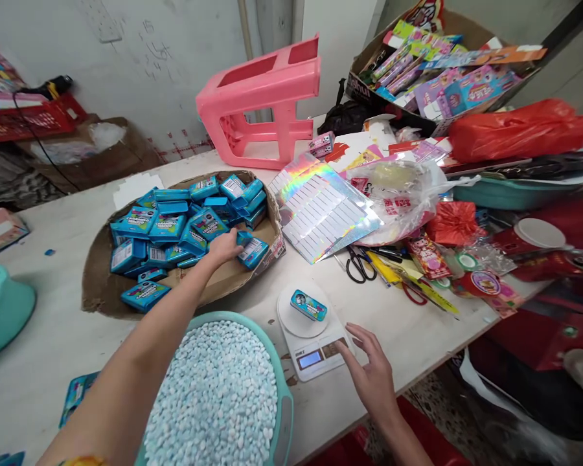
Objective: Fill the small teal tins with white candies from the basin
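Observation:
My left hand [225, 247] reaches into a shallow cardboard box [97, 272]. Its fingers are closed at one end of a small blue candy tin [243, 238], partly hidden behind them. Many similar blue tins [168, 226] lie heaped around it. Beside the white digital scale [291, 336], my right hand [372, 369] is open, with its fingers apart and close to the scale's buttons. One blue tin [309, 305] lies on the scale's round plate. Below the cardboard box stands a turquoise basin [284, 401] full of small pale blue and white candies [218, 388].
Holographic label sheets [320, 207], scissors [359, 265] and a clear plastic bag [393, 194] lie right of the box. A pink stool [257, 97] rests on its side behind. At the left edge is another turquoise container [10, 310]. A packed carton [442, 71] stands back right.

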The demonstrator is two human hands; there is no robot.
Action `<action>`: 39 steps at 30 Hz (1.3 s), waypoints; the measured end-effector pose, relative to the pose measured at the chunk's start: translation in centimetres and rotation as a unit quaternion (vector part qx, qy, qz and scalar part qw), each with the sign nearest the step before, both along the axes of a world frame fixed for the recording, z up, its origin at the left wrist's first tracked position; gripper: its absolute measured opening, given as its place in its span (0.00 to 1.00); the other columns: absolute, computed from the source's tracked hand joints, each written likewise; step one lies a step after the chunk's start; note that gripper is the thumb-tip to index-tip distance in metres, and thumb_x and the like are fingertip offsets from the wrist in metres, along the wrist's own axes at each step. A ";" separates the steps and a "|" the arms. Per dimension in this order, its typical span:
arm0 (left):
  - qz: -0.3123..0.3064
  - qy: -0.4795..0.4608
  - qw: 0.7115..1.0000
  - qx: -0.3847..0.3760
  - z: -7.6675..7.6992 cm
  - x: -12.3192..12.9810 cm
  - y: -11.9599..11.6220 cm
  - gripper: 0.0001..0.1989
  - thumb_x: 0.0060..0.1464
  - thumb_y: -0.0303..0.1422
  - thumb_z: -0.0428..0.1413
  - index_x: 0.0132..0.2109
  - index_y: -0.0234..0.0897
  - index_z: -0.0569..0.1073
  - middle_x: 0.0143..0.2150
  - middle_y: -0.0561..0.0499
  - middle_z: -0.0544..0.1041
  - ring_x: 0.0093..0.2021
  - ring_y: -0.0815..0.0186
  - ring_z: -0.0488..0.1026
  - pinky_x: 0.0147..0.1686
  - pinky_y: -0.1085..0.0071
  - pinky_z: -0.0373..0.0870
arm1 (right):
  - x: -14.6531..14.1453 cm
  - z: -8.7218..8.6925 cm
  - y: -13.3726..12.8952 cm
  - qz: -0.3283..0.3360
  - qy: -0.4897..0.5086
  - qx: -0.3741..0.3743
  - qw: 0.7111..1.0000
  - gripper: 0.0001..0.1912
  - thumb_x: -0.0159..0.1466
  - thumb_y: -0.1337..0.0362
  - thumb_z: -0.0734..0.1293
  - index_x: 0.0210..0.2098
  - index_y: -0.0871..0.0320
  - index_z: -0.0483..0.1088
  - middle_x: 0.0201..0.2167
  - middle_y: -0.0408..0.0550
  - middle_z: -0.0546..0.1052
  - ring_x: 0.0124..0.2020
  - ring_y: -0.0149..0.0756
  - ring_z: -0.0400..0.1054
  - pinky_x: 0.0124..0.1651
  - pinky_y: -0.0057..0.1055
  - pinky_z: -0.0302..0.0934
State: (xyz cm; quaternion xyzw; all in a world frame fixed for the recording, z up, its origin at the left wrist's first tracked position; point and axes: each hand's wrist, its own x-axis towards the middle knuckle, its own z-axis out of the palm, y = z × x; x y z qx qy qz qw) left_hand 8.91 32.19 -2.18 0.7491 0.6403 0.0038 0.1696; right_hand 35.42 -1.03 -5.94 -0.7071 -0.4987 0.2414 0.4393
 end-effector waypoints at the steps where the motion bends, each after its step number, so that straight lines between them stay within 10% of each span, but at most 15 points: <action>1: -0.008 -0.014 1.000 -0.004 0.7 -1.2 -1.0 0.20 0.42 0.33 0.57 0.46 0.34 0.68 0.40 0.41 0.76 0.42 0.52 0.71 0.41 0.63 0.64 | -0.1 0.3 -0.2 -0.005 -0.001 0.005 1.000 0.16 0.62 0.60 0.64 0.50 0.52 0.66 0.47 0.54 0.70 0.49 0.46 0.64 0.47 0.51 0.65; 5: 0.008 -0.295 0.956 0.006 3.8 -5.8 -7.2 0.22 0.43 0.33 0.58 0.48 0.36 0.69 0.44 0.47 0.75 0.44 0.58 0.72 0.43 0.66 0.67 | -2.0 2.6 0.1 -0.023 -0.019 0.049 0.998 0.16 0.62 0.61 0.65 0.49 0.52 0.66 0.46 0.53 0.70 0.48 0.47 0.65 0.49 0.52 0.64; 11: 0.189 -0.653 0.726 -0.109 7.7 -6.1 -19.5 0.24 0.40 0.29 0.64 0.47 0.36 0.70 0.42 0.46 0.76 0.41 0.60 0.73 0.39 0.68 0.71 | -8.1 7.2 0.8 0.038 0.012 0.115 0.993 0.18 0.61 0.65 0.65 0.51 0.51 0.64 0.47 0.52 0.70 0.49 0.44 0.65 0.50 0.48 0.65; 16: 0.333 -0.745 0.522 -0.249 7.4 -3.6 -27.3 0.13 0.44 0.26 0.61 0.40 0.35 0.71 0.40 0.49 0.77 0.34 0.68 0.74 0.35 0.73 0.73 | -12.6 8.5 -0.6 0.073 0.127 0.088 0.985 0.22 0.61 0.61 0.66 0.54 0.51 0.61 0.51 0.52 0.68 0.51 0.43 0.65 0.51 0.43 0.66; 22: 0.391 -0.734 0.450 -0.326 6.7 -1.7 -32.1 0.08 0.49 0.27 0.57 0.39 0.32 0.72 0.36 0.48 0.77 0.32 0.67 0.74 0.34 0.72 0.72 | -14.7 7.9 -4.8 0.074 0.211 0.080 0.971 0.36 0.60 0.47 0.64 0.61 0.53 0.49 0.59 0.58 0.59 0.56 0.47 0.61 0.51 0.45 0.65; 27: 0.346 -0.675 0.523 -0.389 6.7 -1.5 -34.2 0.07 0.46 0.30 0.59 0.35 0.34 0.71 0.31 0.52 0.75 0.30 0.67 0.72 0.33 0.71 0.70 | -12.2 8.5 -6.9 0.213 -0.035 0.178 0.960 0.40 0.53 0.59 0.74 0.60 0.48 0.53 0.59 0.53 0.62 0.61 0.52 0.54 0.57 0.53 0.57; 30: 0.200 -0.572 0.693 -0.391 6.5 -2.9 -34.7 0.10 0.51 0.38 0.56 0.38 0.36 0.72 0.28 0.52 0.73 0.28 0.67 0.69 0.29 0.71 0.66 | -10.5 9.7 -8.5 0.300 -0.077 0.178 0.934 0.30 0.55 0.66 0.72 0.55 0.48 0.59 0.47 0.48 0.74 0.53 0.45 0.65 0.57 0.50 0.57; 34: 0.047 -0.319 0.941 -0.107 4.2 -5.5 -33.2 0.20 0.56 0.45 0.49 0.50 0.40 0.71 0.42 0.46 0.74 0.44 0.57 0.69 0.44 0.62 0.65 | -10.0 10.6 -11.1 0.260 -0.007 0.130 0.957 0.30 0.51 0.59 0.75 0.51 0.51 0.62 0.40 0.48 0.75 0.42 0.42 0.70 0.49 0.44 0.64; 39: -0.110 -0.090 0.990 0.020 0.1 -6.2 -32.0 0.24 0.55 0.47 0.49 0.55 0.43 0.68 0.57 0.43 0.66 0.56 0.51 0.59 0.54 0.53 0.54 | -11.1 10.0 -12.2 0.159 0.064 0.023 0.985 0.20 0.52 0.62 0.75 0.43 0.52 0.67 0.34 0.46 0.72 0.34 0.37 0.69 0.34 0.32 0.66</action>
